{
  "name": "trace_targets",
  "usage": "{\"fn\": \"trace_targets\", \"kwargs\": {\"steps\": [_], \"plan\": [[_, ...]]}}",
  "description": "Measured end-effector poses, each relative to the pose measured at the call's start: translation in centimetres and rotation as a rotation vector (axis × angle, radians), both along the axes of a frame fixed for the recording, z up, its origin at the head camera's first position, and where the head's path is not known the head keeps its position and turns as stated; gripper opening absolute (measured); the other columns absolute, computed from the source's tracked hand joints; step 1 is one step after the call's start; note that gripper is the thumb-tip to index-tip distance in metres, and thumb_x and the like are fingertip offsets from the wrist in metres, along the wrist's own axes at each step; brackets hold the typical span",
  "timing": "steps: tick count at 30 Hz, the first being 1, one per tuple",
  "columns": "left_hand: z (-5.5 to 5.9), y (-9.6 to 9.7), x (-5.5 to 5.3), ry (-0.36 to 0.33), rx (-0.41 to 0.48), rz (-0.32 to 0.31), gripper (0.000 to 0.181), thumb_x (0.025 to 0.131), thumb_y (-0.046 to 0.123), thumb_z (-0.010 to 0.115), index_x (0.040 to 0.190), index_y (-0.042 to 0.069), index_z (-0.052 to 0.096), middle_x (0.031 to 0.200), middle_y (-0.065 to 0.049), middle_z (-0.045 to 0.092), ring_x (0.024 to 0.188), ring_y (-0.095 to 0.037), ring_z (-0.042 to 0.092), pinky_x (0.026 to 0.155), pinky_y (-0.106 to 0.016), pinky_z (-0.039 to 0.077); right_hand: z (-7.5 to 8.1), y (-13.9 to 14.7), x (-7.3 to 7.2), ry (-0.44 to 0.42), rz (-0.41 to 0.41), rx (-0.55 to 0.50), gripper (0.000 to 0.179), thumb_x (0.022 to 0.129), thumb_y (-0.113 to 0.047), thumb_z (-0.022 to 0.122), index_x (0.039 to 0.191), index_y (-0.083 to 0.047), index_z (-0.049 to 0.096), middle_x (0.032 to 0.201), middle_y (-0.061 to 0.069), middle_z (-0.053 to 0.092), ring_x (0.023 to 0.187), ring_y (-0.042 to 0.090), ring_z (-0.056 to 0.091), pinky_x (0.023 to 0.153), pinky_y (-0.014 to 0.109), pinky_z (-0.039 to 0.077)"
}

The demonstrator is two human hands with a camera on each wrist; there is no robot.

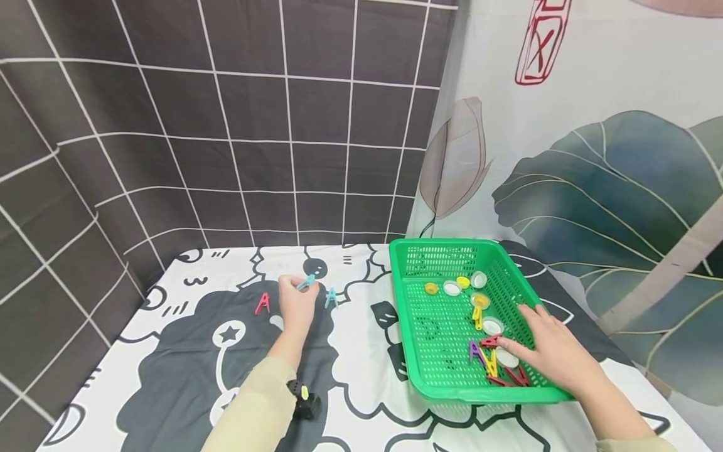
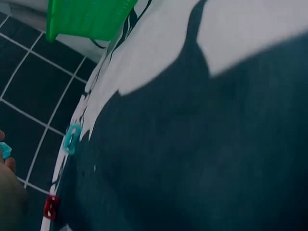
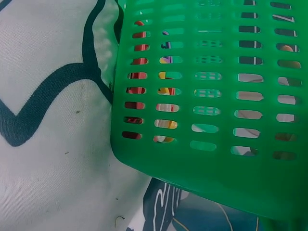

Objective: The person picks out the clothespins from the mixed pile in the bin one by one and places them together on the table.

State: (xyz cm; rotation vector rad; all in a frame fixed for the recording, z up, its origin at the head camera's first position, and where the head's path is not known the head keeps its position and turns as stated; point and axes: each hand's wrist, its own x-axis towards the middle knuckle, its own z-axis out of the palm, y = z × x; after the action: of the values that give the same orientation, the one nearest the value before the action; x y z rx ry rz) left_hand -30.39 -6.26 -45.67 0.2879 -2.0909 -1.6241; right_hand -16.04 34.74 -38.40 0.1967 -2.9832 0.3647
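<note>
My left hand (image 1: 297,306) pinches a light blue clothespin (image 1: 307,282) above the dark patch of the cloth. In the left wrist view, part of that clothespin (image 2: 5,150) shows at the left edge. A second light blue clothespin (image 1: 331,297) lies just right of the hand, and a red clothespin (image 1: 262,304) lies to its left. My right hand (image 1: 550,348) reaches over the right side of a green basket (image 1: 402,326), fingers spread. Its thumb is close to a red clothespin (image 1: 489,341) inside; whether they touch I cannot tell.
In the basket lie several white and yellow bottle caps (image 1: 452,288), a purple clothespin (image 1: 476,351), yellow clothespins (image 1: 477,317) and more red ones (image 1: 518,376). The patterned cloth (image 1: 361,351) covers the table. A dark grid curtain (image 1: 254,107) hangs behind.
</note>
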Motion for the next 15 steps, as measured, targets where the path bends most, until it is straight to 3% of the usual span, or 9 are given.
{"fn": "trace_targets", "kwargs": {"steps": [9, 15], "plan": [[-0.3, -4.6, 2.3, -0.084, 0.027, 0.049, 0.034, 0.08, 0.012, 0.067, 0.097, 0.004, 0.039, 0.097, -0.012, 0.05, 0.089, -0.03, 0.054, 0.08, -0.041, 0.045, 0.0, 0.0, 0.0, 0.002, 0.012, -0.016, 0.087, 0.085, -0.052, 0.061, 0.133, 0.015, 0.036, 0.133, 0.039, 0.036, 0.125, 0.057, 0.024, 0.095, 0.07, 0.022], [-0.2, -6.5, 3.5, -0.094, 0.04, 0.077, 0.034, 0.083, 0.016, 0.064, 0.101, 0.004, 0.037, 0.103, -0.013, 0.048, 0.094, -0.031, 0.055, 0.084, -0.044, 0.046, -0.1, 0.2, -0.1, 0.005, 0.018, -0.016, 0.089, 0.085, -0.054, 0.06, 0.133, 0.016, 0.035, 0.133, 0.039, 0.035, 0.125, 0.058, 0.023, 0.094, 0.07, 0.021]]}}
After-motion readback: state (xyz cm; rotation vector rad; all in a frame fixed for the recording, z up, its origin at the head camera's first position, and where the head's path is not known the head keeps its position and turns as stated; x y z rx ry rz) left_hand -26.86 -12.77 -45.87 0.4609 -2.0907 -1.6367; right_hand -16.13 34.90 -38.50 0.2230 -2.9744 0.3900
